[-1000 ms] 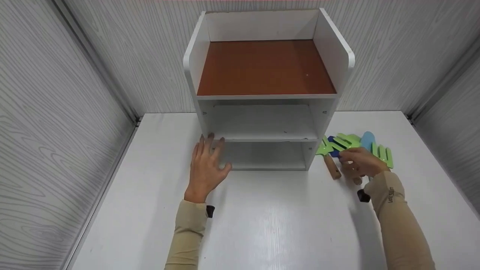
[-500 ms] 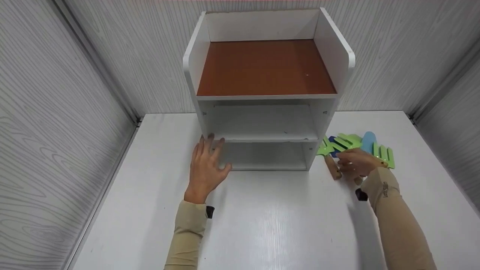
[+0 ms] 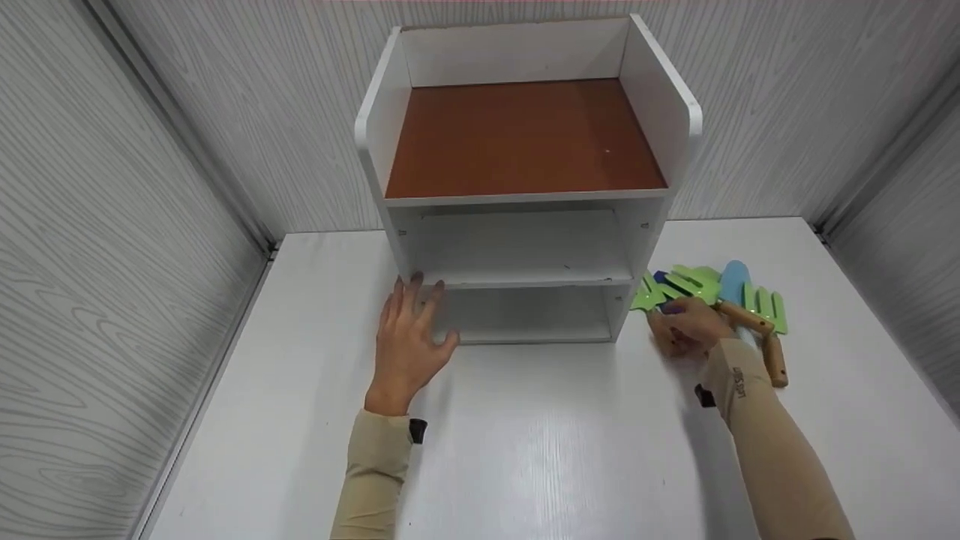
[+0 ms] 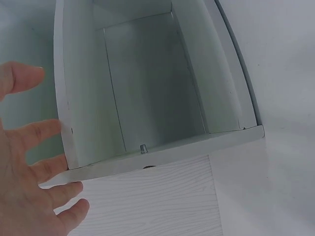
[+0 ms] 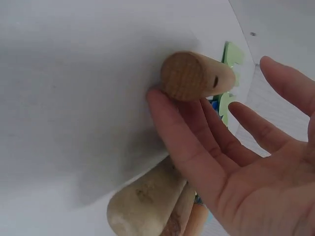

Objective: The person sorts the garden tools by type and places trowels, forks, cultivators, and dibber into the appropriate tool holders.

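Note:
A white shelf unit (image 3: 525, 139) with a brown top stands at the middle back. My left hand (image 3: 403, 352) rests spread against its left front edge; the left wrist view shows fingertips (image 4: 74, 189) touching the frame. At the unit's right lies a pile of small garden tools with wooden handles. My right hand (image 3: 694, 326) is at the leftmost tool, a green hand fork (image 3: 649, 294). In the right wrist view its fingers touch the underside of a wooden handle (image 5: 197, 76), with the thumb apart from it. The hand mostly hides that handle in the head view.
Beside the right hand lie another green fork (image 3: 766, 309), a light-blue blade (image 3: 735, 279) and wooden handles (image 3: 775, 361), overlapping. Two shelf compartments (image 3: 525, 247) face the front. Grey wood-grain walls (image 3: 135, 300) enclose the white table (image 3: 525, 450).
My right hand has moved left from the middle handles to the leftmost tool, uncovering handles on the right. The left hand stays at the shelf unit. The head view has shifted slightly.

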{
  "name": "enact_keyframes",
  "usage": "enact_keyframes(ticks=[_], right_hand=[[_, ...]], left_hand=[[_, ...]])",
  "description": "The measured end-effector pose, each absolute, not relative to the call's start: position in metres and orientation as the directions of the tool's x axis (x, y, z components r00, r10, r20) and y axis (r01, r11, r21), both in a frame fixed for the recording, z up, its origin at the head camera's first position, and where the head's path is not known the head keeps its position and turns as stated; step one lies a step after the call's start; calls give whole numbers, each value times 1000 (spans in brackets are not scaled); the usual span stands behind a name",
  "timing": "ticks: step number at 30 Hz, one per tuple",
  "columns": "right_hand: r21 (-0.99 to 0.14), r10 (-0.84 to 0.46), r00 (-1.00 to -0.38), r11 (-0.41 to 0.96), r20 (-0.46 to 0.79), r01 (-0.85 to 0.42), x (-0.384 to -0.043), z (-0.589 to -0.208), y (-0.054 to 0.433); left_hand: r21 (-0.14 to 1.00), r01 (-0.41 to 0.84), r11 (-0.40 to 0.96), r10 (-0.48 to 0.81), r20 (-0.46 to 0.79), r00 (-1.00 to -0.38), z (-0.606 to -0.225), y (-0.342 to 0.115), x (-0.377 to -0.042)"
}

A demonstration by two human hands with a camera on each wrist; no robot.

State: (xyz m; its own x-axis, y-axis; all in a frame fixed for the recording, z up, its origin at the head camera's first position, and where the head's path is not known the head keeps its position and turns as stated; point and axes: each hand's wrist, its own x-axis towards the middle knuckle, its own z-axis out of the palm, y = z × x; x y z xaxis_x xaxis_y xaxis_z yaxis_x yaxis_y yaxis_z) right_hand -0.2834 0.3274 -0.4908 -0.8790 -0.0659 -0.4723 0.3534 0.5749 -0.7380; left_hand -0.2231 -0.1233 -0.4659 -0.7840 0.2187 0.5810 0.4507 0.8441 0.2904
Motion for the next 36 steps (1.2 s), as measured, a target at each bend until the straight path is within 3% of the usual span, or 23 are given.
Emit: enact_keyframes(ticks=[12, 20, 27, 36], right_hand=[[-706, -22, -909, 637, -417, 308, -284, -504, 317], [-768, -80, -873, 518, -482, 376, -283, -494, 323], [-822, -161, -814, 244, -557, 514, -276, -500, 336], [-866, -249, -835, 247, -491, 435, -269, -504, 344]], left_hand=[[284, 467, 837, 226, 599, -768, -467, -122, -223], [279, 471, 837, 220, 617, -756, -468, -125, -223], [269, 478, 836, 230, 619, -751, -466, -124, -224], [281, 471, 836, 222, 613, -759, -468, -125, -222]])
